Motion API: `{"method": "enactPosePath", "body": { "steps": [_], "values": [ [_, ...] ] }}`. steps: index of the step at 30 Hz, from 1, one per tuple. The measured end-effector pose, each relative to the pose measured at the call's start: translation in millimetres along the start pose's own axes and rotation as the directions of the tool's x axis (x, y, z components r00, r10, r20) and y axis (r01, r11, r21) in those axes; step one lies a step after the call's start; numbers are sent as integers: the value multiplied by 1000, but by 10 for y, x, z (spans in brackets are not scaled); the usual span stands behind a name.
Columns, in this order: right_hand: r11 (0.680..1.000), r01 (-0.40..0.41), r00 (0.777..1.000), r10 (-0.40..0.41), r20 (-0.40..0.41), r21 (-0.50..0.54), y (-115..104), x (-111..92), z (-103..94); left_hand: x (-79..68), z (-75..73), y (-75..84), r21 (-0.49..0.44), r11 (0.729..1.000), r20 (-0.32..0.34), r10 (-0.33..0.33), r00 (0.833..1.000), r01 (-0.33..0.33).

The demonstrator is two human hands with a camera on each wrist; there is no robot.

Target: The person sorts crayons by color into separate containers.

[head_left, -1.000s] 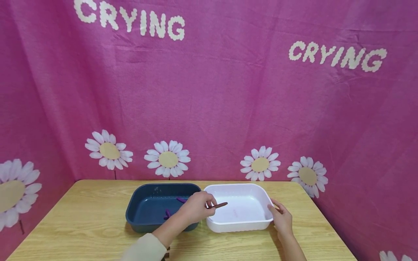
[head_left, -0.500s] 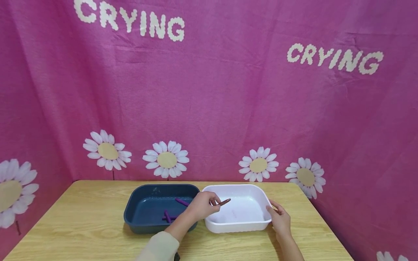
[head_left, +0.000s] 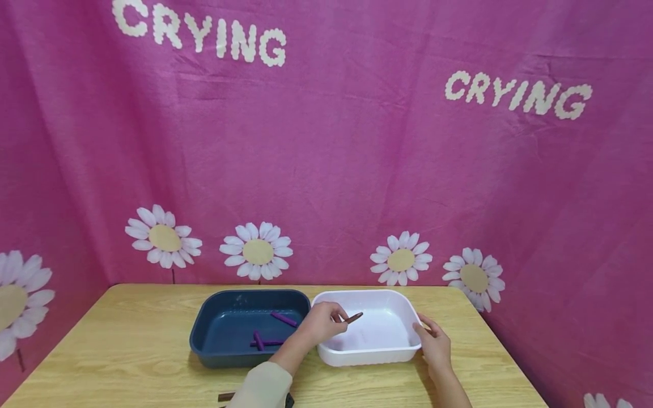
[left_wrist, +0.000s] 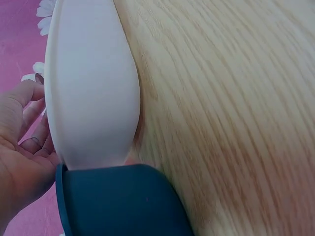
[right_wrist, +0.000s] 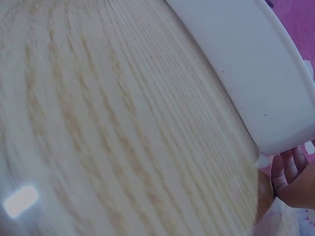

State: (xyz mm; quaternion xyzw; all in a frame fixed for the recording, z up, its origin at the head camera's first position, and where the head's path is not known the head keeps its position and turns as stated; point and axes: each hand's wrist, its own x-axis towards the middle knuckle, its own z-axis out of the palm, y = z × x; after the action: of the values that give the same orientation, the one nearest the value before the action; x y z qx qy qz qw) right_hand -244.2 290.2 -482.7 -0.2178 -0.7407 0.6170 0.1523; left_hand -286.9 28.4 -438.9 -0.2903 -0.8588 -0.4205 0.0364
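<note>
- While the white tray (head_left: 369,357) is being gripped at its right end by the right hand (head_left: 435,344), in the head view a brown stick (head_left: 354,318) is being pinched by the thumb and fingers of the left hand (head_left: 325,322), tilted above the tray's left part; whether its floor is being touched cannot be told.
- In that view, three purple sticks (head_left: 259,340) are being contained by the dark blue tray (head_left: 227,360), just beside the white one on the table (head_left: 143,340). Dark brown strips (head_left: 225,397) are being partly hidden by the sleeve (head_left: 265,385). The step in hand is being judged as the placing of the brown stick in the white tray.
- In the left wrist view, the left hand is being shown behind the white tray's rim; the stick is being mostly concealed, though its end is perhaps being glimpsed at the fingertips.
- In the right wrist view, the tray's corner is being held by bent fingers. A lowered stick, a loosened left pinch and a steady tray are seemingly being called for next.
</note>
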Motion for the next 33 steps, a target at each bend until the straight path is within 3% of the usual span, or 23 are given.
{"method": "enactPosePath", "body": {
  "steps": [11, 21, 33],
  "values": [
    [1000, -3, 1000, 3, -9, 6, 37, 5, 16, 36, 165, 112, 49, 996, 38, -78, 996, 76],
    [1000, 3, 1000, -3, -8, 19, 24, -4, 2, 78, 233, 96, 44, 993, 44, -116, 992, 114],
    [1000, -5, 1000, 5, -6, 6, 5, 0, 9, 96, 244, 121, 47, 996, 86, -81, 993, 77]
  ]
}}
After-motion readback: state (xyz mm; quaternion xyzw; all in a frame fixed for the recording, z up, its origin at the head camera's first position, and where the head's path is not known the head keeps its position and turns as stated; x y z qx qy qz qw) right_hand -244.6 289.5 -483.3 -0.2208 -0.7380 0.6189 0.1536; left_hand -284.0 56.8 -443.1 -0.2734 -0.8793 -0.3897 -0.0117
